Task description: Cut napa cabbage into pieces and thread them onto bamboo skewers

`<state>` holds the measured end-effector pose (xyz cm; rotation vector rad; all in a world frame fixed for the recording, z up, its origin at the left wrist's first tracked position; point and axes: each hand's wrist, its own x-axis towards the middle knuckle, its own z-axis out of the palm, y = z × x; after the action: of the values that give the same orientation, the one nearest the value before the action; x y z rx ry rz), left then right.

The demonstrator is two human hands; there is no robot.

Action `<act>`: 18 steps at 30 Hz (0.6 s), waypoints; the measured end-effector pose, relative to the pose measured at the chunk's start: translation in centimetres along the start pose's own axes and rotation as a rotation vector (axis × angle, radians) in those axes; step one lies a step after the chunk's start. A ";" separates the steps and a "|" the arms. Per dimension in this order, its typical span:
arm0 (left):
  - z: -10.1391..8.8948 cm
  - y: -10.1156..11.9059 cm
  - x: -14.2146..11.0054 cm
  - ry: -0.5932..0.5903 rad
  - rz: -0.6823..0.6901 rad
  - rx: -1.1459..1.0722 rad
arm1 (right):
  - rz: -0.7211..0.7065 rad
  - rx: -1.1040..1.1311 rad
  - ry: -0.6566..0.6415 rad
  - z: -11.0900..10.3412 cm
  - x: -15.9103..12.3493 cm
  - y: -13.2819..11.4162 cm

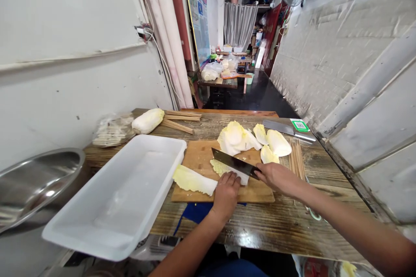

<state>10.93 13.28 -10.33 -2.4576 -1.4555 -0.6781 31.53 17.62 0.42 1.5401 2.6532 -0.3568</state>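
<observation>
Slicing under way, apparently; next stroke calls for firm hold, careful spacing. White tray (pixel 130 190) at left; loose cabbage leaf (pixel 195 180) on cutting board (pixel 201 156), end just beside left hand (pixel 227 192), whose bent fingers hold down second leaf (pixel 221 167); knife (pixel 232 160) above that leaf; right hand (pixel 272 175) closed round handle.

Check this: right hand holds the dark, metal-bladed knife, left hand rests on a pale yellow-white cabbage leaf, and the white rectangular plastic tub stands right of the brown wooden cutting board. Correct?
One slip: the tub stands left of the cutting board, as the head view shows. The rest holds: right hand on the knife, left hand on the cabbage leaf.
</observation>
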 end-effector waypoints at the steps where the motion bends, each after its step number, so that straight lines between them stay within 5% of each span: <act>1: 0.0 0.0 0.0 -0.007 -0.004 -0.002 | -0.012 0.004 0.000 -0.1 0.1 0.0; 10: 0.1 0.4 0.0 -0.086 -0.055 0.021 | -0.010 0.035 -0.012 -0.1 1.8 -1.7; 14: -0.3 0.5 0.1 -0.149 -0.045 0.048 | -0.007 0.050 0.015 0.9 -0.9 -0.1; 18: -1.7 0.9 0.5 -0.074 -0.010 0.025 | 0.038 0.010 0.052 1.8 -5.6 3.1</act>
<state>11.43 12.54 -8.59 -2.4828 -1.4947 -0.5735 36.91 13.89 -1.00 1.6221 2.6608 -0.3328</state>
